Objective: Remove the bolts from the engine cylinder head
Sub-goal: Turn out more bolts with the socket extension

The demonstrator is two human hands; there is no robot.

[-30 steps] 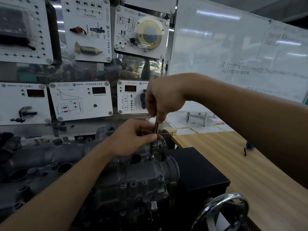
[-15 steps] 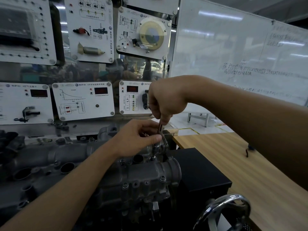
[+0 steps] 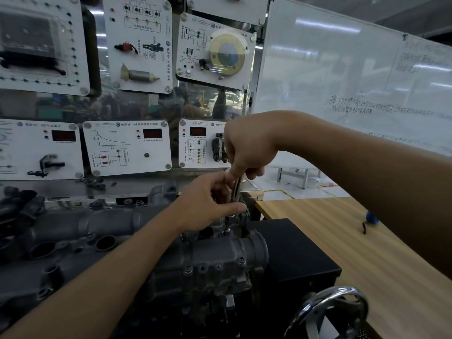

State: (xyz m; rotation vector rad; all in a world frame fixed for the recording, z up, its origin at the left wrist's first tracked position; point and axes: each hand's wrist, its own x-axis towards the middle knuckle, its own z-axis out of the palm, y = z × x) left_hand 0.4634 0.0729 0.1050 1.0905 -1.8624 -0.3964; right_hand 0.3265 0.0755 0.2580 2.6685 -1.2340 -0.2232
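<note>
My right hand (image 3: 247, 150) curls round the top of the wrench (image 3: 238, 185), and my left hand (image 3: 208, 204) pinches its lower end. The bolt (image 3: 227, 232) stands at 6 o'clock from that end, in the cylinder head (image 3: 215, 255). The tabletop (image 3: 367, 253) lies at 3 o'clock.

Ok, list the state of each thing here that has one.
left hand, holding the wrench's lower end.
right hand, gripping the wrench handle.
wrench, upright, its bit down on the cylinder head.
front bolts, screwed in.
</note>
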